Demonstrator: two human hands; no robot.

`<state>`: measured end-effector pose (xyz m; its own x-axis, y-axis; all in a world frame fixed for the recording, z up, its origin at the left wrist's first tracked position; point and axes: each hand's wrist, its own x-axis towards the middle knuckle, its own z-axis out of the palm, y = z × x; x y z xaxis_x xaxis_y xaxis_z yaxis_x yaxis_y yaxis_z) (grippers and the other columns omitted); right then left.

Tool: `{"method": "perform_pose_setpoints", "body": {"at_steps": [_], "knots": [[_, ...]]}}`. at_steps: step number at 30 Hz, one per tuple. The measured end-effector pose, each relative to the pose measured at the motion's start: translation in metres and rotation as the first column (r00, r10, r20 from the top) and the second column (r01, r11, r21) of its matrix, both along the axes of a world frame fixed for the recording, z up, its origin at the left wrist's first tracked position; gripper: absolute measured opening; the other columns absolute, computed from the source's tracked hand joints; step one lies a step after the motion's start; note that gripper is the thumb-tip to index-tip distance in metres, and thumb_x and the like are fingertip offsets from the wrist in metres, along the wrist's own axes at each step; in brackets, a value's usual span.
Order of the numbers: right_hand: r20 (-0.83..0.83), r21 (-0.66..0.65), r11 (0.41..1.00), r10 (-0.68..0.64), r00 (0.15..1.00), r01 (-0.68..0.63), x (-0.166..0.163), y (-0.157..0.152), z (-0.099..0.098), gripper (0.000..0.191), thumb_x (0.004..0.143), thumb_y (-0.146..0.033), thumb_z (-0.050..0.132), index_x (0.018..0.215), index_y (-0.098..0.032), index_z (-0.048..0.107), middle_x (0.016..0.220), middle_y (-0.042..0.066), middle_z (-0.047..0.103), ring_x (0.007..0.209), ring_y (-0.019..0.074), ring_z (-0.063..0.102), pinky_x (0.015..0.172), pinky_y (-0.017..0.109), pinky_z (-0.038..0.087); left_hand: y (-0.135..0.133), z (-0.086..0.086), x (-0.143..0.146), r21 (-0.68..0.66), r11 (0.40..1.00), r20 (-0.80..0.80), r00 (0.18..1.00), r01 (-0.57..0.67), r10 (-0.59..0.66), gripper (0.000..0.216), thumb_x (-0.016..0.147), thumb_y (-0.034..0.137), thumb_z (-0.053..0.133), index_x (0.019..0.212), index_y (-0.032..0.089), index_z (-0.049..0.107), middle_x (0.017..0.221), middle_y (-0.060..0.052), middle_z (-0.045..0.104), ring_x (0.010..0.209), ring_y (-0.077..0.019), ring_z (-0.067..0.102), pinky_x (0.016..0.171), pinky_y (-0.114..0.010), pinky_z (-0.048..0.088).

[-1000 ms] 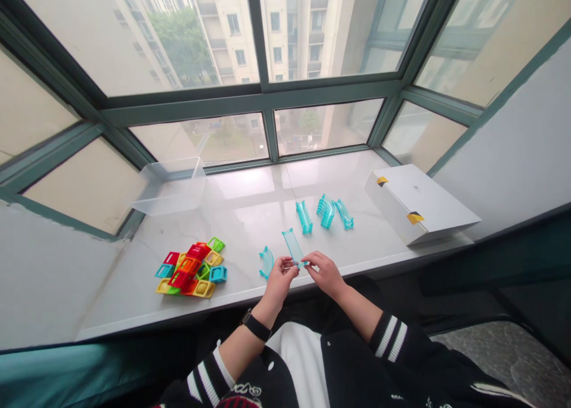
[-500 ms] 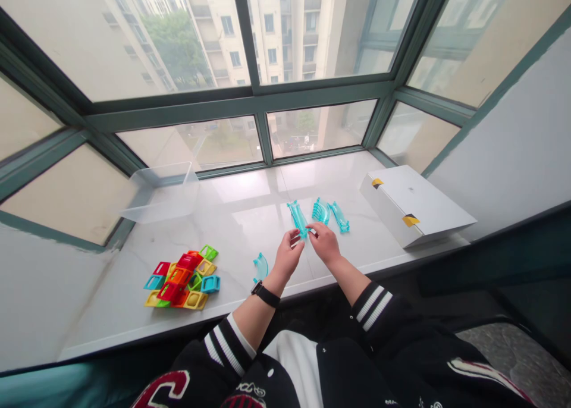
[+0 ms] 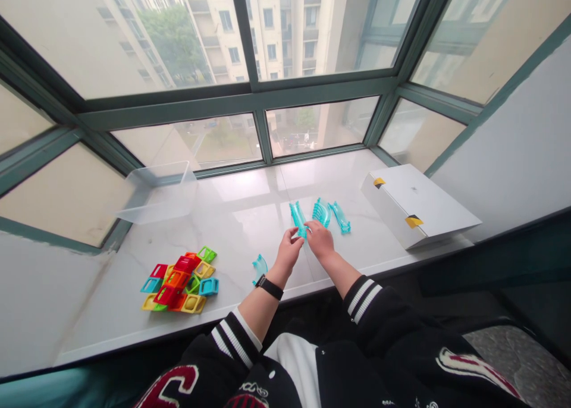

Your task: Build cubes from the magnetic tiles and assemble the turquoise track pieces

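Note:
A straight, translucent teal track piece (image 3: 297, 215) lies on the white sill just ahead of my hands. My left hand (image 3: 289, 248) curls its fingers around the near left end of it. From the right, my right hand (image 3: 320, 239) pinches the same near end, with its fingertips partly hidden. Close by on the right are a stack of curved teal track pieces (image 3: 321, 212) and another straight teal piece (image 3: 341, 217). One curved teal piece (image 3: 259, 267) rests to the left of my left wrist, partly covered by it.
A heap of coloured square building tiles (image 3: 178, 280) sits at the left. Behind it stands a clear plastic bin (image 3: 156, 209). A white box (image 3: 423, 203) with yellow-and-black tabs occupies the right side. Windows (image 3: 321, 128) close off the back of the sill (image 3: 232, 217).
My right hand has shifted slightly left and closed in further over the near end of the straight track piece. The view has tilted a little; the other things stay where they were.

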<state>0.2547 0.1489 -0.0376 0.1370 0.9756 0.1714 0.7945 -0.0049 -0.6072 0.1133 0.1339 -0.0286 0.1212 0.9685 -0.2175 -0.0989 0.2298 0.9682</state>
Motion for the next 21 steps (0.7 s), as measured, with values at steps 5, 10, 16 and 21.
{"method": "perform_pose_setpoints", "body": {"at_steps": [5,10,16,21], "knots": [[0.076,-0.058,0.998,-0.018,0.997,0.023,-0.0019,0.0020,0.0029,0.032,0.101,-0.015,0.054,0.126,-0.023,0.073,0.131,0.008,0.072,0.110,0.0223,0.071,0.092,0.030,0.053,0.0007,-0.0008,0.0021,0.001,1.000,-0.017,1.000,0.011,-0.011,0.052,0.081,0.031,0.078,0.130,0.021,0.061,0.151,-0.016,0.056,0.115,-0.0244,0.065,0.093,-0.038,0.055],[0.099,-0.072,0.997,-0.019,0.995,0.026,-0.0019,0.0029,0.0016,0.033,0.101,-0.015,0.054,0.127,-0.023,0.072,0.132,0.008,0.072,0.111,0.0215,0.070,0.091,0.029,0.052,0.0000,-0.0023,0.0021,-0.005,1.000,-0.017,1.000,0.023,-0.023,0.056,0.082,0.031,0.077,0.134,0.019,0.060,0.140,-0.016,0.064,0.111,-0.0235,0.067,0.091,-0.037,0.055],[0.117,-0.085,0.996,-0.012,0.993,0.022,-0.0013,0.0024,-0.0017,0.032,0.102,-0.017,0.055,0.127,-0.024,0.072,0.133,0.008,0.071,0.112,0.0217,0.070,0.092,0.029,0.053,-0.0009,-0.0052,0.0005,-0.006,0.999,-0.016,0.999,0.043,-0.043,0.060,0.083,0.034,0.078,0.137,0.019,0.058,0.139,-0.017,0.064,0.114,-0.0243,0.066,0.092,-0.038,0.056],[0.119,-0.086,0.996,0.009,0.993,0.001,0.0002,-0.0002,-0.0034,0.037,0.101,-0.020,0.057,0.136,-0.026,0.068,0.137,0.008,0.069,0.117,0.0230,0.069,0.096,0.031,0.055,-0.0031,-0.0094,-0.0020,-0.009,0.999,-0.019,0.999,0.049,-0.049,0.058,0.084,0.032,0.076,0.138,0.022,0.057,0.157,-0.016,0.051,0.115,-0.0228,0.066,0.091,-0.036,0.056]]}}
